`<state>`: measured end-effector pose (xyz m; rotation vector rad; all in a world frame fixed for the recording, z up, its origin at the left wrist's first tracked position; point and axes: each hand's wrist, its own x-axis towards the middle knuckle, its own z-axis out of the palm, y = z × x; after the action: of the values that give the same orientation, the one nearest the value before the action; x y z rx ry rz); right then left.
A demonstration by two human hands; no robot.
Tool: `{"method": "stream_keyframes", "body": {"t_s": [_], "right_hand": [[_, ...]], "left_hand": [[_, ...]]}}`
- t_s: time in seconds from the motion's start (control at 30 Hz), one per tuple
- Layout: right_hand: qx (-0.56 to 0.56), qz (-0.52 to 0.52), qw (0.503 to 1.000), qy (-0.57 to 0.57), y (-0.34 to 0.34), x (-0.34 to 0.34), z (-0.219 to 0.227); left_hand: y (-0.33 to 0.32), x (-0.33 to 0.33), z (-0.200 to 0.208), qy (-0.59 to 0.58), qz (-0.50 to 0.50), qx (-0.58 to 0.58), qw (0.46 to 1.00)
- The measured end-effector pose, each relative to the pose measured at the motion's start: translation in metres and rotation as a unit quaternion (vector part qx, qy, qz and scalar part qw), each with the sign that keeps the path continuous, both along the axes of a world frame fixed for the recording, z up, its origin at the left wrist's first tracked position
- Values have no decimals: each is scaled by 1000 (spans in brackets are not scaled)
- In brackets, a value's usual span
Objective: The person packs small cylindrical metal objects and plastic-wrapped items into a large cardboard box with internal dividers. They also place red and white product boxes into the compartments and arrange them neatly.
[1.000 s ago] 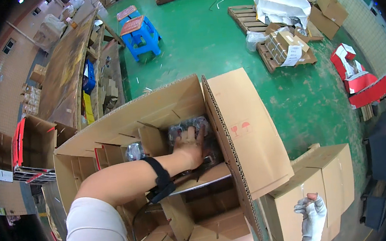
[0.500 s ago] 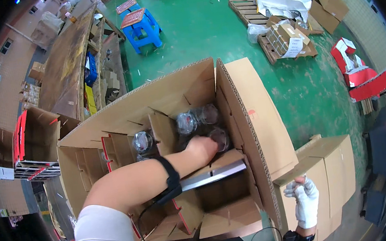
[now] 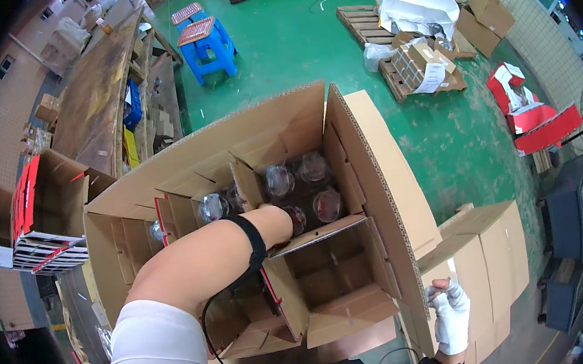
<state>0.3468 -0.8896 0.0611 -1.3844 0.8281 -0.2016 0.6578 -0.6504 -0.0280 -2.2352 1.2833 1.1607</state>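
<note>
A large open carton (image 3: 210,163) with cardboard dividers stands in front of me. My left hand (image 3: 280,221) reaches down into a far compartment, its fingers hidden below the wrist. It is beside a clear round container (image 3: 297,218), possibly touching it. Several similar clear round-topped containers (image 3: 327,206) stand in that compartment, and another container (image 3: 214,207) is past the divider to the left. My right hand (image 3: 450,317), in a white glove with bare fingertips, hovers just outside the carton's right wall. Its fingers are curled together with nothing visible in them.
Folded-out flaps and closed cartons (image 3: 501,246) lie at the right. A smaller red-edged carton (image 3: 54,194) stands at the left, near a long wooden bench (image 3: 87,96). Blue stools (image 3: 207,50) and loaded pallets (image 3: 360,24) are farther off. A thin cable hangs from my left forearm.
My left hand has moved left and deeper into the compartment, baring the container at its right. A white-edged cardboard flap no longer shows across the near compartment. My right hand stays by the wall.
</note>
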Motion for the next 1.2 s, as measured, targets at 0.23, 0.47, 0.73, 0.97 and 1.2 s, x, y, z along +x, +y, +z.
{"method": "stream_keyframes", "body": {"t_s": [0.23, 0.47, 0.73, 0.97, 1.2], "right_hand": [[-25, 92, 995, -42, 8, -16, 34], [124, 459, 878, -54, 103, -35, 60], [215, 712, 668, 17, 308, -78, 48], [-167, 903, 395, 29, 526, -244, 82], [-175, 914, 366, 2, 701, -336, 113]], "left_hand": [[11, -2, 91, -61, -18, -128, 990], [213, -209, 233, -162, 249, -686, 665], [475, -662, 168, -453, 752, -415, 239], [639, -1101, -5, -583, 788, 153, -128], [771, -1168, 24, -371, 884, 235, -162]]}}
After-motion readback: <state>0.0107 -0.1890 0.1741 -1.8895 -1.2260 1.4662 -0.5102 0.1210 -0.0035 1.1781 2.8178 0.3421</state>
